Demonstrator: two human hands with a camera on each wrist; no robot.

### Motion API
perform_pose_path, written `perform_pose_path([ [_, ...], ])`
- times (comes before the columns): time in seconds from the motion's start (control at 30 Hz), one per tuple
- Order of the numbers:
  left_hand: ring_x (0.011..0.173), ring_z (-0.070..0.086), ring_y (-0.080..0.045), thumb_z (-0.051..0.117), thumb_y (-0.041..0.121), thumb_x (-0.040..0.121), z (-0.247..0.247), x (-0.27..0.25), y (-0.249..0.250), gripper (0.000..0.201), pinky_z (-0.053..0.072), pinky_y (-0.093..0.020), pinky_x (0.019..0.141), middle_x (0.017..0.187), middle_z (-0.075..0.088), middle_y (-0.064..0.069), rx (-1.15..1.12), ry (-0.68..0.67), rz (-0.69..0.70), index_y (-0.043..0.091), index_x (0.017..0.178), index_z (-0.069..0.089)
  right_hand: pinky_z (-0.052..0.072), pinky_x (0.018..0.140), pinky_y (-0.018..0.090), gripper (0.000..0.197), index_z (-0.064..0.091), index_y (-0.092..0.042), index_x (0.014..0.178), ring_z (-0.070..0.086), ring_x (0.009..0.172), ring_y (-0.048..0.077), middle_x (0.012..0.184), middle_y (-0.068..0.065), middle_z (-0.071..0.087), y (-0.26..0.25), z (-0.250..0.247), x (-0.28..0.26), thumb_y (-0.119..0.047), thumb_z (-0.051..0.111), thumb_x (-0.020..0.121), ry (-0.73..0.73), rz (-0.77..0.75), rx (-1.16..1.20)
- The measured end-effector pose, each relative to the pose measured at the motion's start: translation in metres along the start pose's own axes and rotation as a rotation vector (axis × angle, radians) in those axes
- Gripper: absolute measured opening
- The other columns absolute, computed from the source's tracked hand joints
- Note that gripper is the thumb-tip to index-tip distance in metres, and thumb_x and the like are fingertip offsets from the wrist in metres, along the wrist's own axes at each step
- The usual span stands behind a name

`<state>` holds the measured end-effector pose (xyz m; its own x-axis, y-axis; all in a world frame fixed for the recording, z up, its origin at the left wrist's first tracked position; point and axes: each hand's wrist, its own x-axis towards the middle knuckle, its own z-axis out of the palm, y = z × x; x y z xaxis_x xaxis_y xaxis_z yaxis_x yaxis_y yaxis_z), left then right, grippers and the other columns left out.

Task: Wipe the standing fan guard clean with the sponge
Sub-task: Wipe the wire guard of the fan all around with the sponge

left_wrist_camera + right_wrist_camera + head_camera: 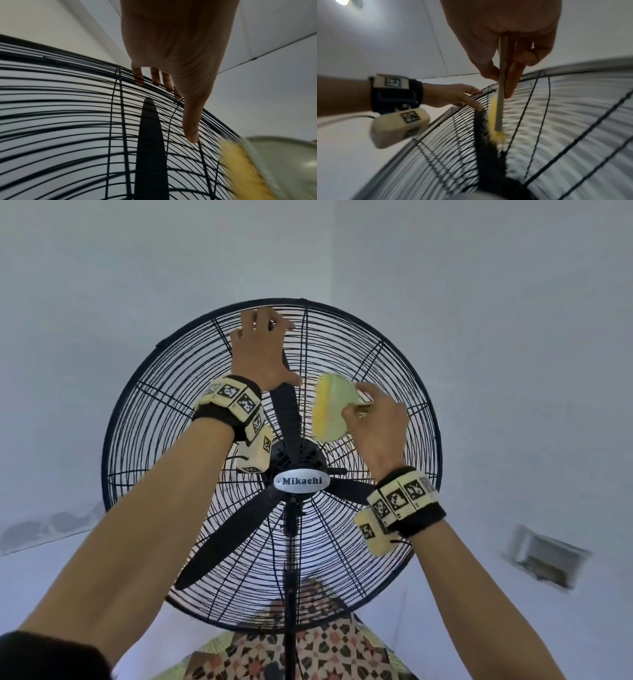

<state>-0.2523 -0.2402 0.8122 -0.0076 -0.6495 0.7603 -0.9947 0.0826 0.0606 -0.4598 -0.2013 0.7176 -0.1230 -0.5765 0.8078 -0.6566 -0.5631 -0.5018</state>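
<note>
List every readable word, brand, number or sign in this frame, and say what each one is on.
"Mikachi": on the oval silver badge at the centre of the fan guard.
Black-and-white square code markers on the wrist bands: patterns only, no letters or numbers.
Sponge, wall and patterned floor: no text visible.

The guard (394,364) is thin dark wire, matt, with a smoother metal rim. Behind it the blades (226,539) look like matt black plastic. The hub badge (302,481) is glossy silver. The sponge (330,409) has a rough, fibrous yellow layer under a smooth pale green face. The wall (513,302) is matt paint.
</note>
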Motion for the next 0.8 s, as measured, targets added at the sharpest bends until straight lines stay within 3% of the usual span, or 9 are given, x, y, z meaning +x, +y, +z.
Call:
perform_pose_path([
  [0.07,0.142,0.027,-0.034,0.093,0.051,0.061,-0.002,0.0,0.0,0.1,0.033,-0.052,0.11,0.149,0.036,-0.005,0.01,-0.006,-0.01,0.025,0.146,0.046,0.052,0.078,0.03,0.051,0.055,-0.013,0.144,0.064,0.091,0.025,0.102,0.014,0.073,0.004,-0.003,0.006,-0.024,0.065,0.095,0.024,0.07,-0.146],
  [0.1,0.142,0.026,-0.034,0.093,0.05,0.061,-0.002,0.0,0.0,0.1,0.033,-0.052,0.11,0.149,0.036,-0.005,0.014,-0.005,-0.013,0.025,0.146,0.046,0.05,0.076,0.033,0.053,0.053,-0.013,0.145,0.063,0.096,0.028,0.104,0.015,0.071,0.004,-0.004,0.007,-0.025,0.064,0.095,0.012,0.079,-0.167],
  [0.2,0.141,0.028,-0.034,0.094,0.05,0.06,-0.001,-0.001,0.002,0.099,0.033,-0.051,0.109,0.149,0.037,-0.005,-0.009,0.01,-0.003,0.025,0.144,0.048,0.05,0.068,0.011,0.048,0.055,-0.017,0.142,0.066,0.085,0.017,0.102,0.007,0.074,-0.007,-0.001,-0.002,-0.021,0.066,0.095,-0.056,-0.035,0.027],
  [0.23,0.141,0.029,-0.034,0.094,0.05,0.06,0.0,-0.001,0.003,0.098,0.033,-0.05,0.109,0.149,0.038,-0.006,-0.019,0.017,0.004,0.025,0.143,0.049,0.054,0.068,0.013,0.046,0.056,-0.018,0.141,0.068,0.081,0.014,0.101,0.006,0.075,-0.01,0.001,-0.006,-0.019,0.066,0.096,-0.077,-0.075,0.089],
  [0.33,0.141,0.028,-0.035,0.094,0.049,0.06,-0.001,-0.002,0.002,0.098,0.033,-0.051,0.108,0.149,0.037,-0.006,-0.013,0.007,0.011,0.025,0.144,0.048,0.058,0.068,0.04,0.044,0.054,-0.018,0.14,0.068,0.073,0.024,0.085,0.007,0.073,-0.009,0.005,-0.012,-0.017,0.063,0.097,-0.02,-0.059,-0.032],
  [0.43,0.143,0.026,-0.036,0.093,0.048,0.062,-0.005,-0.002,-0.001,0.097,0.034,-0.052,0.107,0.149,0.037,-0.006,0.01,-0.005,0.004,0.025,0.144,0.047,0.053,0.065,0.042,0.047,0.049,-0.015,0.142,0.065,0.076,0.032,0.083,0.011,0.069,-0.008,0.001,-0.009,-0.012,0.06,0.097,0.028,0.007,-0.185],
  [0.6,0.144,0.025,-0.035,0.093,0.045,0.063,-0.004,-0.002,0.0,0.096,0.032,-0.05,0.108,0.151,0.037,-0.006,-0.016,-0.004,0.018,0.026,0.145,0.047,0.06,0.057,0.037,0.041,0.055,-0.02,0.135,0.072,0.065,0.018,0.097,0.01,0.077,-0.026,0.002,-0.009,-0.012,0.063,0.096,0.032,-0.202,0.109],
  [0.67,0.145,0.024,-0.035,0.093,0.046,0.063,-0.004,-0.001,0.0,0.097,0.032,-0.05,0.108,0.152,0.036,-0.006,-0.013,-0.007,0.014,0.026,0.146,0.047,0.06,0.054,0.039,0.042,0.054,-0.02,0.136,0.071,0.065,0.019,0.096,0.01,0.077,-0.025,0.005,-0.006,-0.01,0.062,0.096,0.041,-0.222,0.077],
  [0.8,0.144,0.024,-0.034,0.093,0.049,0.064,-0.004,0.0,-0.005,0.1,0.032,-0.05,0.109,0.152,0.035,-0.006,0.004,-0.023,0.004,0.026,0.148,0.044,0.058,0.062,0.045,0.048,0.05,-0.019,0.138,0.065,0.07,0.027,0.082,0.006,0.066,-0.007,-0.001,0.002,-0.007,0.062,0.093,0.082,0.019,-0.071],
])
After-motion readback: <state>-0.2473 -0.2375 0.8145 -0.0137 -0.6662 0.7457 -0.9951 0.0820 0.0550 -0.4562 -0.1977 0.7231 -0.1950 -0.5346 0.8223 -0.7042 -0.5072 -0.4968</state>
